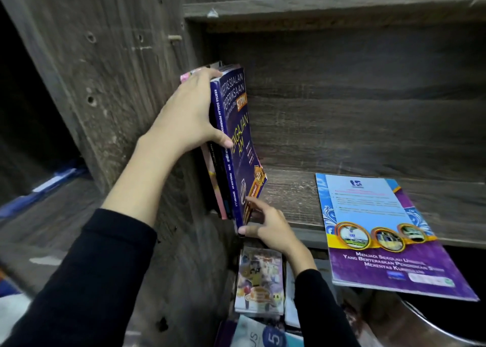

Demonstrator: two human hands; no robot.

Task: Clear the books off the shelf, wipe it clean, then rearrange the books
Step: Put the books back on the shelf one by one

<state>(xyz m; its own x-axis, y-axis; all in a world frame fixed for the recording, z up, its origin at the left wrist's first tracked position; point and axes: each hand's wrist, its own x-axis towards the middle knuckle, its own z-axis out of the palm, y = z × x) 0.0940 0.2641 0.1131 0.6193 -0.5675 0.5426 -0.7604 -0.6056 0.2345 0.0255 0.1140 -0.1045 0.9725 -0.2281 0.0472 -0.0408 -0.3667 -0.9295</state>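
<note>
We grip a small set of upright books (219,189) at the left end of the wooden shelf (297,196), pressed against its side panel (118,70). Our left hand (189,110) curls over their tops, with the thumb on the spine of the outermost one, a purple STPM exam book (239,136), which leans a little to the right. Our right hand (265,228) pinches that book's lower front corner at the shelf's front edge, thumb under the spine and fingers on the cover. Well apart to the right, a purple and blue school booklet (381,236) lies flat on the shelf and overhangs its front edge. Below the shelf, more books (260,281) lie stacked flat.
</note>
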